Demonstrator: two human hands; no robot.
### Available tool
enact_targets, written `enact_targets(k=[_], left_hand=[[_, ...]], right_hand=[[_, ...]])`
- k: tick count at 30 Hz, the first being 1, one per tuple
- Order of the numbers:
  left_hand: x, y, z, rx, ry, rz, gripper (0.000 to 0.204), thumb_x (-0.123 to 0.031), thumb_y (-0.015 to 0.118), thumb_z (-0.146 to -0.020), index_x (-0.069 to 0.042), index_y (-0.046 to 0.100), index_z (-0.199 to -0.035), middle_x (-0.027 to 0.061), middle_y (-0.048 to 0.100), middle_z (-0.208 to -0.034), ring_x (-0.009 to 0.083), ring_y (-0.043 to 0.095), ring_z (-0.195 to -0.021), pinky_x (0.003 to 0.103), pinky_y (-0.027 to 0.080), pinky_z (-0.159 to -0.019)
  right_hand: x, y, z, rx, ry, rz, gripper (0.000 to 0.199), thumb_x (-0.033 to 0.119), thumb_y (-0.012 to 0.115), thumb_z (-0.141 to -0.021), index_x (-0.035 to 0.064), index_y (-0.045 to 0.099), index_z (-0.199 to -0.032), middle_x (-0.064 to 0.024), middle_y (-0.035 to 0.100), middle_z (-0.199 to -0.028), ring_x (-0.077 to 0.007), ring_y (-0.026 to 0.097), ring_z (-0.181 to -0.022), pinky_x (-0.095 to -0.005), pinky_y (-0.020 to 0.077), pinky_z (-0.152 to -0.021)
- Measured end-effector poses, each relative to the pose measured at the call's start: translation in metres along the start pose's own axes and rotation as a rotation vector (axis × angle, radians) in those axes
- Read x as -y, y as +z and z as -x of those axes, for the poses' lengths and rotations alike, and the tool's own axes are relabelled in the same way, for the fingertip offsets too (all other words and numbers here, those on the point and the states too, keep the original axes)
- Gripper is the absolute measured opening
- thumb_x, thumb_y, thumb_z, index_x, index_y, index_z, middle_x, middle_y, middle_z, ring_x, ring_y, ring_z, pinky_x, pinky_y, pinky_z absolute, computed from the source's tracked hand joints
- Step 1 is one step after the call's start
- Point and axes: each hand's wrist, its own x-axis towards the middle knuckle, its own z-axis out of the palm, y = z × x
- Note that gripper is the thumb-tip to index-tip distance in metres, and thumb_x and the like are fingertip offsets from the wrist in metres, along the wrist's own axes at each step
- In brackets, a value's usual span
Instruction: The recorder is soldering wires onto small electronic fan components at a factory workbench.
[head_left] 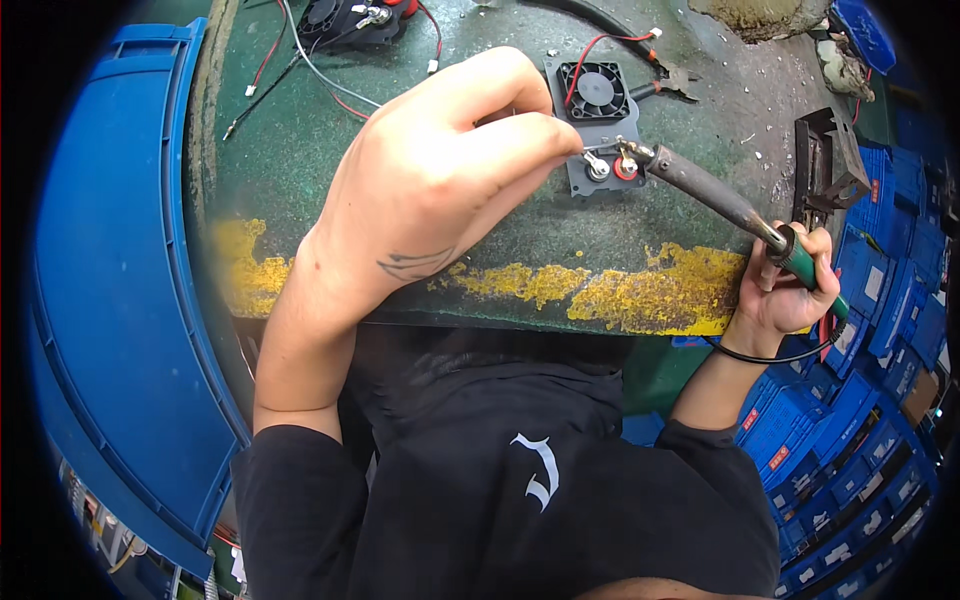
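Solder wire (592, 148), thin and silvery, is pinched between thumb and forefinger of the left hand (440, 170), its free end reaching just past the fingertips toward the terminals on a grey plate (600, 170). That plate lies flat on the green workbench (500, 240) and carries a small black fan (595, 90) at its far end, with a red-ringed terminal (627, 168) and a plain one beside it. A soldering iron (720, 200) is clasped by its green handle in the closed right hand (785, 285), at the bench's near right edge; the tip is laid against the red-ringed terminal, right beside the wire's end. Blue bins (860, 420) are stacked to the right.
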Motion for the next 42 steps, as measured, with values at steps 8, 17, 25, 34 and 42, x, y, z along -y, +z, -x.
enact_targets(k=[8,17,25,34,42], left_hand=[[-0.001,-0.001,0.0,0.0,-0.002,0.011,0.025,0.008,0.079,-0.073,0.0,0.075,-0.095,0.0075,0.06,-0.087,0.0196,0.061,-0.074,0.029,0.048,-0.063],[0.003,-0.01,-0.004,-0.09,0.008,-0.058,0.023,0.007,0.081,-0.074,-0.003,0.077,-0.095,0.0051,0.063,-0.088,0.0156,0.062,-0.075,0.026,0.049,-0.064],[0.001,-0.005,-0.004,-0.121,-0.023,-0.067,0.023,0.006,0.081,-0.077,-0.005,0.077,-0.097,0.0032,0.065,-0.09,0.0117,0.06,-0.074,0.024,0.045,-0.058],[-0.006,-0.008,-0.01,-0.137,-0.052,-0.094,0.019,0.006,0.08,-0.078,-0.005,0.074,-0.093,0.0025,0.066,-0.091,0.009,0.058,-0.073,0.022,0.044,-0.058],[-0.004,-0.009,-0.008,-0.122,-0.062,-0.092,0.021,0.008,0.077,-0.078,-0.004,0.075,-0.094,0.0031,0.064,-0.092,0.0097,0.06,-0.075,0.023,0.048,-0.062]], right_hand=[[-0.001,0.001,0.001,0.004,-0.014,0.003,0.028,0.031,0.054,-0.093,0.0039,0.059,-0.092,-0.0153,0.06,-0.07,-0.0154,0.041,-0.044,-0.0268,0.0333,-0.042],[-0.001,0.0,0.001,0.019,-0.021,0.031,0.028,0.029,0.051,-0.094,0.0037,0.061,-0.094,-0.0144,0.06,-0.071,-0.0145,0.041,-0.044,-0.0265,0.034,-0.042],[-0.001,-0.002,0.001,0.016,-0.015,0.031,0.026,0.029,0.052,-0.093,0.0044,0.061,-0.093,-0.0141,0.06,-0.072,-0.0141,0.04,-0.043,-0.0264,0.034,-0.043],[-0.002,-0.004,0.001,-0.005,-0.043,0.073,0.026,0.03,0.052,-0.092,0.0049,0.059,-0.092,-0.0141,0.06,-0.073,-0.0143,0.038,-0.042,-0.0275,0.0343,-0.045],[-0.004,-0.001,0.002,-0.093,-0.008,0.047,0.027,0.031,0.052,-0.093,0.0056,0.059,-0.092,-0.0148,0.061,-0.072,-0.0138,0.037,-0.04,-0.0271,0.0354,-0.044]])
